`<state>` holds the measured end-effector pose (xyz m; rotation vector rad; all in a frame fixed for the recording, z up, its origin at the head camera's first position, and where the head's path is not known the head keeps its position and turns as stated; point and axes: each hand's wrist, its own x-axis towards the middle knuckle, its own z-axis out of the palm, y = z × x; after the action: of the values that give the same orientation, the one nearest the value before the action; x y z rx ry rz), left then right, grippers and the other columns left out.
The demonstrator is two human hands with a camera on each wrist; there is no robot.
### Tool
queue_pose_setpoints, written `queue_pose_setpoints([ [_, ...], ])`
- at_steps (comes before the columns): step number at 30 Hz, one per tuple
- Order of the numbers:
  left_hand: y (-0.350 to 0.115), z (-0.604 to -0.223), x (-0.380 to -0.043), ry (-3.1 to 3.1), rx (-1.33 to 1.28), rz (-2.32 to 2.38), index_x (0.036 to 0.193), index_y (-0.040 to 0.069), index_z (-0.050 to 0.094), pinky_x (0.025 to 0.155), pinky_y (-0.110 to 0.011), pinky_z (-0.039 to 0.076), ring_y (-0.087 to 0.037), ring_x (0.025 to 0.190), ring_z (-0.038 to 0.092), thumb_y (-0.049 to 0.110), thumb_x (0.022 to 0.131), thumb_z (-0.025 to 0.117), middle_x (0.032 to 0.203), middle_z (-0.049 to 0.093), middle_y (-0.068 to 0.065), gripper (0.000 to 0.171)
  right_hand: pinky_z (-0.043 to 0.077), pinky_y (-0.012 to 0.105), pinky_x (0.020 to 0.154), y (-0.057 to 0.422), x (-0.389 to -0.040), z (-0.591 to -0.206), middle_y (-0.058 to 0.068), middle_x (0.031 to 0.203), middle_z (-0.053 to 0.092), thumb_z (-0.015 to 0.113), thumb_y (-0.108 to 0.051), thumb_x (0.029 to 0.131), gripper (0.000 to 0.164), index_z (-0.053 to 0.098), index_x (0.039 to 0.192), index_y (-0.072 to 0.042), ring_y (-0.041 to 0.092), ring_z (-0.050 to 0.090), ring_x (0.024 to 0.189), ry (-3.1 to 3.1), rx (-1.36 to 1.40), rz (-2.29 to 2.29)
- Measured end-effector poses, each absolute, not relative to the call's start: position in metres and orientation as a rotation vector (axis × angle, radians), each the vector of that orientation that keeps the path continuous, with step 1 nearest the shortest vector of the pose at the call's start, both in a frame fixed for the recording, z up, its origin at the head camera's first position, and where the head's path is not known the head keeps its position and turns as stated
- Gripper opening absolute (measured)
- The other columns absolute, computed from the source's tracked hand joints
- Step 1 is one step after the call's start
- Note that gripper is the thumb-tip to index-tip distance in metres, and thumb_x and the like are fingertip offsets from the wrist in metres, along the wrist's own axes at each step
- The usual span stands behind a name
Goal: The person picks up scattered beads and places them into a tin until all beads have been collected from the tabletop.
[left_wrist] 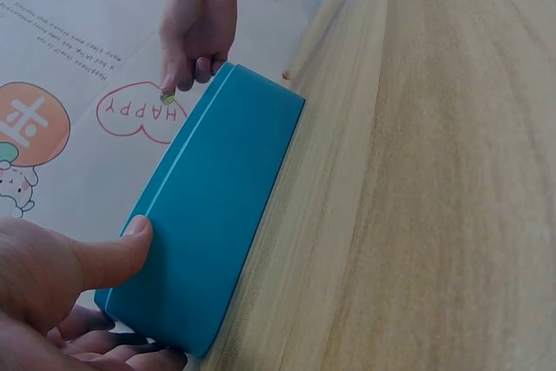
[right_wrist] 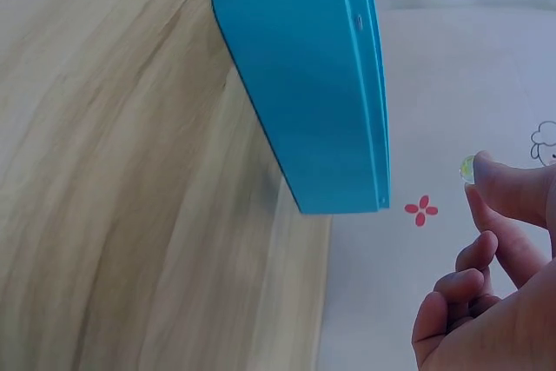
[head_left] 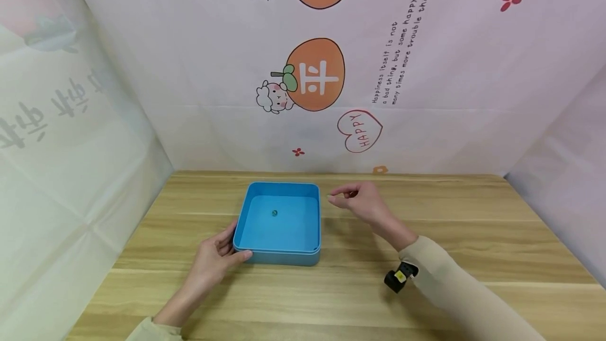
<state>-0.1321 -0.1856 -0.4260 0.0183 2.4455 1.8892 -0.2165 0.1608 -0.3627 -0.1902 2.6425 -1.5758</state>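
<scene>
A shallow blue square box (head_left: 290, 233) stands open-topped on the wooden table. Inside it, near the middle of its floor, lies a small green glass marble (head_left: 274, 213). My left hand (head_left: 212, 260) holds the box by its near left corner, thumb on the front wall and fingers along the left side. To the right of the box, beside its far right corner, my right hand (head_left: 363, 203) is raised. Between thumb and index finger it pinches a clear marble with yellow-green in it (right_wrist: 467, 169); its other fingers are curled in.
The wood-grain table (head_left: 369, 304) runs back to a white printed cloth (head_left: 213, 138) hanging behind it. More cloth hangs at the left and right sides. A small black camera (head_left: 400, 277) sits at my right wrist, over the sleeve.
</scene>
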Motion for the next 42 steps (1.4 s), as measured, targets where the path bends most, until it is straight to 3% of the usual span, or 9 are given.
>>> queue_pose_setpoints([
  [18, -0.185, -0.424, -0.132, 2.434, 0.016, 1.900, 0.162, -0.001, 0.037, 0.104, -0.039, 0.051, -0.038, 0.143, 0.045, 0.002, 0.092, 0.082, 0.162, 0.038, -0.025, 0.083, 0.040, 0.032, 0.067, 0.121, -0.223, -0.355, 0.008, 0.087, 0.059, 0.082, -0.022, 0.096, 0.018, 0.084, 0.109, -0.010, 0.027, 0.051, 0.087, 2.608, -0.260, -1.608],
  [27, -0.184, -0.424, -0.131, 2.431, 0.016, 1.904, 0.161, -0.001, 0.037, 0.104, -0.040, 0.050, -0.038, 0.142, 0.045, 0.001, 0.092, 0.082, 0.162, 0.038, -0.025, 0.083, 0.041, 0.031, 0.068, 0.100, -0.225, -0.352, 0.006, 0.094, 0.066, 0.082, -0.016, 0.095, 0.014, 0.085, 0.107, -0.010, 0.025, 0.053, 0.089, 2.584, -0.288, -1.631],
  [42, -0.184, -0.425, -0.131, 2.417, 0.006, 1.909, 0.161, -0.001, 0.037, 0.105, -0.041, 0.050, -0.038, 0.143, 0.044, 0.003, 0.092, 0.083, 0.162, 0.038, -0.025, 0.083, 0.038, 0.032, 0.068, 0.073, -0.229, -0.360, 0.004, 0.084, 0.060, 0.084, -0.016, 0.094, 0.009, 0.085, 0.100, -0.009, 0.023, 0.053, 0.082, 2.560, -0.309, -1.652],
])
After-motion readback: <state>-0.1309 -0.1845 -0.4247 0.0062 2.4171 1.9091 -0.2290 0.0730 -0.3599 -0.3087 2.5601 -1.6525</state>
